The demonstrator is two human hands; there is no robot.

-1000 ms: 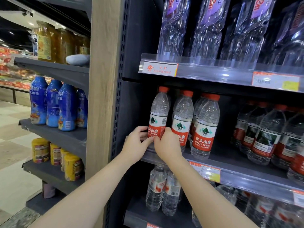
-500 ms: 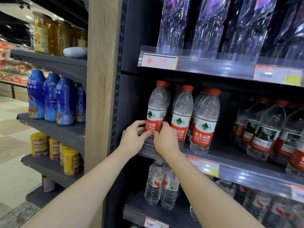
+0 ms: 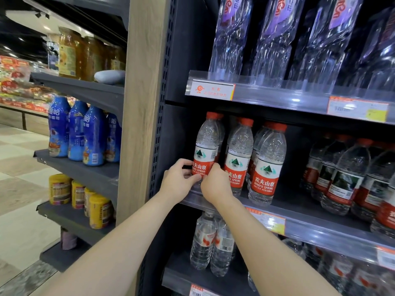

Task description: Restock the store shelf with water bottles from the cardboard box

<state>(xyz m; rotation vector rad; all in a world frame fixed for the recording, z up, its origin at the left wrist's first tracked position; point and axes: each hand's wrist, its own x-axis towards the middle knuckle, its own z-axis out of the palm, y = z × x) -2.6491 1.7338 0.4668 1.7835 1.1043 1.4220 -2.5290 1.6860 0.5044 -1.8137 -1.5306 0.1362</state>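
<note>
**Both hands on a Nongfu Spring bottle**

The leftmost Nongfu Spring bottle [image 3: 205, 146], red-capped, label reading "NONGFU SPRING 550ml", stands upright at the middle shelf's [image 3: 310, 223] left end. The left hand [image 3: 178, 181] and right hand [image 3: 215, 184] close their fingers around its base. Two front bottles [image 3: 267, 163] stand beside it; perhaps more behind.

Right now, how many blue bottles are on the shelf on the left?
4, standing in a row on one shelf: far left, next to it, then the third, and the last half hidden beside the wooden post. More may stand behind.
</note>
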